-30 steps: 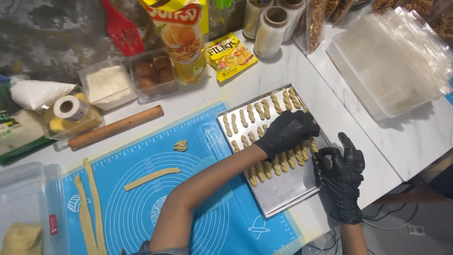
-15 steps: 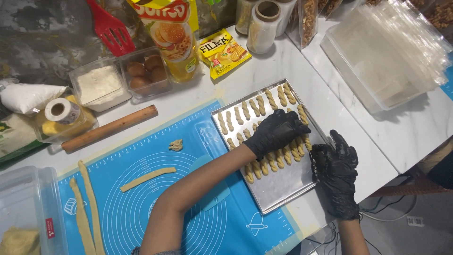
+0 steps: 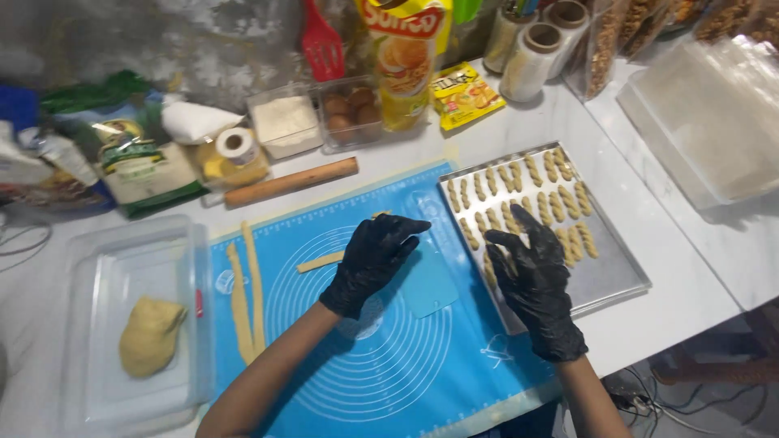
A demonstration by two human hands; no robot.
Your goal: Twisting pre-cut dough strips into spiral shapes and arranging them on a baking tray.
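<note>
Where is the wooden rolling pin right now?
The rolling pin lies in the head view at the far edge of the blue mat, just in front of the flour tub and the tape roll.

tall yellow bag [image 3: 403,61], small yellow packet [image 3: 464,93], green bag [image 3: 134,158]

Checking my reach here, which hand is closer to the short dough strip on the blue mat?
Left. The left hand hovers right beside the dough strip, while the right hand is over the baking tray.

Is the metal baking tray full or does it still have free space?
Partly full: the baking tray holds rows of twisted dough pieces at its far end; the near end is bare metal.
</note>
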